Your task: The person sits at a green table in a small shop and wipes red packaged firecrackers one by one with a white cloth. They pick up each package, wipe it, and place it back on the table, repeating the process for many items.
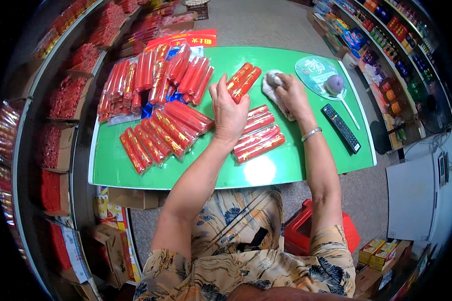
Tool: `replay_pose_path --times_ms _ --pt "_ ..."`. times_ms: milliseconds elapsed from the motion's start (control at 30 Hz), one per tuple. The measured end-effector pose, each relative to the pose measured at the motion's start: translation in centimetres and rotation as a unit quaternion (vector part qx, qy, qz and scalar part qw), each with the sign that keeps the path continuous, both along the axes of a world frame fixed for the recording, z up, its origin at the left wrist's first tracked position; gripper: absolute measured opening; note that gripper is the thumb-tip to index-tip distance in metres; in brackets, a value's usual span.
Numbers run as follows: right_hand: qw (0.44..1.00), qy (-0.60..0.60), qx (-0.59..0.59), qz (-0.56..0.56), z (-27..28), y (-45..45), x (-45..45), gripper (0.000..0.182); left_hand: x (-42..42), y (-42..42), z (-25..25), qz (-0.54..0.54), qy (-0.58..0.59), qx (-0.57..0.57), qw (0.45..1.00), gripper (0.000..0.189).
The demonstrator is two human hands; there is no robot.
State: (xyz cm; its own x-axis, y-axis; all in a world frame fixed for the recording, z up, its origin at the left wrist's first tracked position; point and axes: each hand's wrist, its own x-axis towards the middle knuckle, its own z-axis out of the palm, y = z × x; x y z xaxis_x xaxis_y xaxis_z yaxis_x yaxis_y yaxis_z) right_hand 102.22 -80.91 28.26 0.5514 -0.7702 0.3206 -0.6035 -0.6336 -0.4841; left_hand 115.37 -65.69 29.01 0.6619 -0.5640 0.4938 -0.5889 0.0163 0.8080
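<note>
My left hand (pixel 228 113) grips a clear-wrapped pair of red candles with gold patterns (pixel 244 82), tilted above the green table (pixel 196 171). In my right hand (pixel 293 96) is a bunched white and grey cloth (pixel 269 88), part of it spread below the fingers. Between my forearms lie more wrapped red candle packs (pixel 259 145), side by side. To the left, a row of similar packs (pixel 165 131) fans out near the front. Behind that row, a larger heap of wrapped red candles (pixel 147 75) is piled up, some plain and some gold-patterned.
At the table's right are a round plastic hand fan (pixel 309 73), a purple ball-like object (pixel 334 84) on it, and a black remote control (pixel 341 128). Shelves with boxes of red goods (pixel 62 146) stand left, drink shelves (pixel 395 41) right. A red plastic stool (pixel 299 229) is beside me.
</note>
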Motion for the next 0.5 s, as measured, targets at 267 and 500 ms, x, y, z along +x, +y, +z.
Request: replay_pose_path --times_ms 267,500 --pt "0.950 -0.233 0.071 0.197 2.5 3.4 0.2 0.029 0.0 -0.6 -0.6 -0.097 0.011 0.054 0.994 0.069" --pt "0.999 -0.043 -0.003 0.033 1.6 1.5 -0.5 0.027 -0.7 -0.2 0.1 -0.164 -0.023 0.050 0.985 0.071"
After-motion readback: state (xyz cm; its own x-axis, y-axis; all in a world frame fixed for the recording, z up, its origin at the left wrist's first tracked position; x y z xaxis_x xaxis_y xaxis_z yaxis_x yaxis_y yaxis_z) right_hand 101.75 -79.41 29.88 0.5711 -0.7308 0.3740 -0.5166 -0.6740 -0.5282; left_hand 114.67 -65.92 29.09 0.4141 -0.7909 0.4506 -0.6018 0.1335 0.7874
